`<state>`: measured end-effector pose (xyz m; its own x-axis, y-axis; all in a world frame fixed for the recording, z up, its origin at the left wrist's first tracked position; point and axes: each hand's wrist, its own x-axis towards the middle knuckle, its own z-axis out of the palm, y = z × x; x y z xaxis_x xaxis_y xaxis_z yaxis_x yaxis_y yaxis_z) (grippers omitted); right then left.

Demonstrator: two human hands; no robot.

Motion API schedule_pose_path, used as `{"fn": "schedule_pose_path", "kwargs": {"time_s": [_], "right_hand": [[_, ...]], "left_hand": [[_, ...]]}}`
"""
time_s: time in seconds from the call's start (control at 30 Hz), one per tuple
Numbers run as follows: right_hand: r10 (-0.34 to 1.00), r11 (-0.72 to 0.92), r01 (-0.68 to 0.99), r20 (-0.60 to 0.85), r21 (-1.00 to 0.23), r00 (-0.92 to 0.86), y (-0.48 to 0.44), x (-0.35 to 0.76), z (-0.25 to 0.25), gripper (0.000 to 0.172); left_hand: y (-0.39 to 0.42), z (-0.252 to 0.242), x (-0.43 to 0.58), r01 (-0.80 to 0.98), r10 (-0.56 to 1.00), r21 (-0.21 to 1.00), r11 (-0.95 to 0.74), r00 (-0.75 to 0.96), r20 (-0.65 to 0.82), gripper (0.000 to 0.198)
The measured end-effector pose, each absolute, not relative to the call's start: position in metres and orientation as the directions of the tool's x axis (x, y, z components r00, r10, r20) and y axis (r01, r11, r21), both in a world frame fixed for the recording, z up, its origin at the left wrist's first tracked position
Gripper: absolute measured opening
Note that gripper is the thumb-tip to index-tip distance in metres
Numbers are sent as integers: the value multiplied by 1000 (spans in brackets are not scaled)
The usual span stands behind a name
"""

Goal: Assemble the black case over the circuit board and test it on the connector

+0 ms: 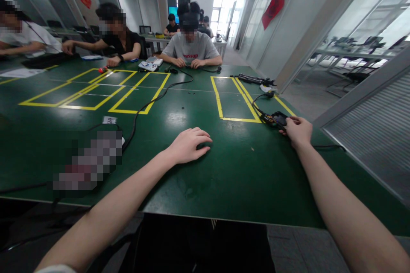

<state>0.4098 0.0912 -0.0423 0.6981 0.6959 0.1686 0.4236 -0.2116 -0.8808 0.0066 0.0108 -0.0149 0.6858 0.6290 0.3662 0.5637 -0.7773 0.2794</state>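
Note:
My left hand (189,144) rests palm down on the green table (230,175) near the middle, fingers loosely curled and apart, with nothing under it that I can see. My right hand (298,130) reaches to the right side of the table and closes its fingers on a small black device (276,118) with a cable running from it. The device lies just outside the corner of a yellow taped rectangle (235,98).
A black cable (150,101) crosses the table from the far side toward a blurred patch (89,160) at my left. Several yellow taped boxes (96,89) mark the left half. Three people sit at the far and left edges. A black tool (254,79) lies far right.

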Motion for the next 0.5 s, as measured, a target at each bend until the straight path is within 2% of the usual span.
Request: {"fn": "schedule_pose_path", "kwargs": {"time_s": [0.07, 0.17, 0.37, 0.5], "right_hand": [[699, -224, 401, 141, -888, 701, 91, 410, -41, 48], [715, -258, 463, 155, -848, 682, 90, 409, -40, 55], [751, -205, 718, 363, -665, 551, 87, 408, -32, 54], [705, -219, 724, 406, -654, 581, 87, 412, -28, 59]], "left_hand": [[11, -15, 6, 560, 627, 282, -779, 686, 369, 19], [10, -14, 6, 556, 625, 286, -780, 686, 372, 19], [10, -15, 6, 554, 632, 304, -775, 684, 365, 19], [10, -16, 5, 554, 635, 310, -772, 684, 360, 18]]}}
